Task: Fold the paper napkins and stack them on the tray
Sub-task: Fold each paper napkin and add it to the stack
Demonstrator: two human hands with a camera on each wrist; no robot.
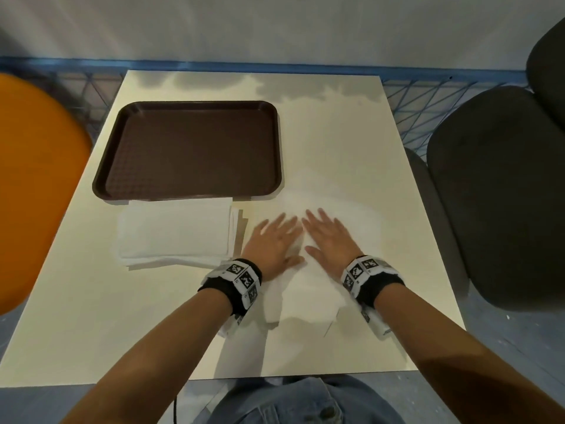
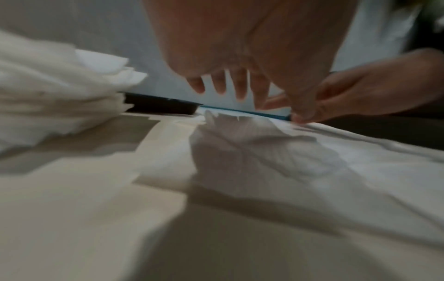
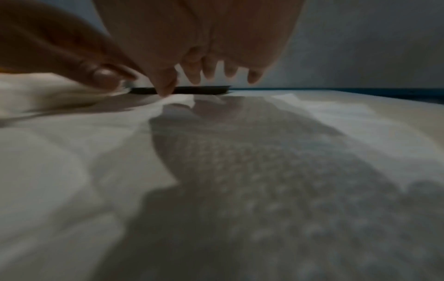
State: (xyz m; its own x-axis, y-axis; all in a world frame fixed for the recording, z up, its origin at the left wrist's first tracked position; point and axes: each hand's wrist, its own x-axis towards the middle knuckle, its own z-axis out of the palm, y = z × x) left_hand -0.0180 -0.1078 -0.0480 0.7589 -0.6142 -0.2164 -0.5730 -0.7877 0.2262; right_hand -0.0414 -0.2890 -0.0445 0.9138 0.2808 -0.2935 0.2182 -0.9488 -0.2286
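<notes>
A white paper napkin [image 1: 308, 296] lies spread on the cream table [image 1: 91, 316] in front of me, rumpled at its near edge. My left hand [image 1: 273, 240] and right hand [image 1: 328, 237] lie side by side on it, palms down with fingers straight. In the left wrist view my left hand [image 2: 230, 85] hovers low over the napkin [image 2: 276, 152], fingers spread. The right wrist view shows my right hand [image 3: 209, 74] over the napkin [image 3: 264, 161]. A stack of white napkins [image 1: 175, 232] sits left of my hands. Behind it the brown tray [image 1: 189, 151] holds nothing.
An orange chair [image 1: 33, 191] stands at the table's left side, and dark grey chairs [image 1: 501, 194] at the right. A blue mesh barrier [image 1: 406, 96] runs behind the table. My denim-clad lap [image 1: 299, 402] is at the near edge.
</notes>
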